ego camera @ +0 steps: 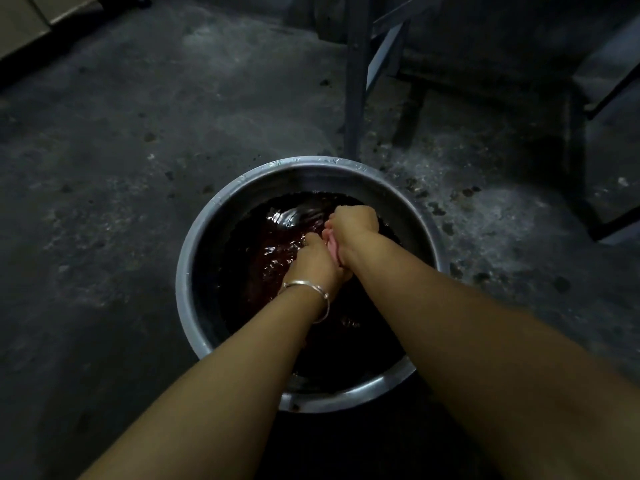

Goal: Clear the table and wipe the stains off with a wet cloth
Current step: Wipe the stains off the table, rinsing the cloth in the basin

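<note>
A round metal basin [194,258] stands on the concrete floor, filled with dark reddish water that ripples around my hands. Both hands are over the middle of the basin. My left hand [317,261], with a silver bangle on its wrist, and my right hand [353,223] are curled together round a small pink cloth [332,247]. Only a strip of the cloth shows between the fingers; the remainder is hidden inside the grip.
A grey metal table leg [356,81] rises just behind the basin, with more frame bars and a dark wooden stand [412,109] to the right. Wet, stained concrete floor [121,168] spreads to the left. A pale cabinet edge [31,19] sits at the top left.
</note>
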{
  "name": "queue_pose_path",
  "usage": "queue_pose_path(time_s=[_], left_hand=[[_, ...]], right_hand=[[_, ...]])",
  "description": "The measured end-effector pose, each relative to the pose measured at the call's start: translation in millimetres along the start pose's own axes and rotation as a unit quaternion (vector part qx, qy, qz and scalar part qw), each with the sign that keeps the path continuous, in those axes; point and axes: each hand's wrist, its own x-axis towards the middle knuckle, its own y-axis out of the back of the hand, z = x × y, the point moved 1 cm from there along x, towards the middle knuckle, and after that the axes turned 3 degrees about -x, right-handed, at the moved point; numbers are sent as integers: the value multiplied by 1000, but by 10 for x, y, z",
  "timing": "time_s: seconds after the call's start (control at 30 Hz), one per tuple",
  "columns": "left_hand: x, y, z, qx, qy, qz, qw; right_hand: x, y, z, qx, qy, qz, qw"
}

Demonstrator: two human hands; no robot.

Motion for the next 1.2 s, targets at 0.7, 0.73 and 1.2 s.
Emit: queue_pose_path(time_s=[0.7, 0.73, 1.2], left_hand=[[29, 106, 93, -209, -3, -63, 976], [33, 83, 96, -173, -1, -44, 984], [-95, 114, 74, 119, -38, 9, 992]], right_hand=[[-23, -65, -164, 54, 17, -45, 997], [11, -68, -150, 47, 23, -19, 998], [20, -53, -38, 72, -18, 122, 990]])
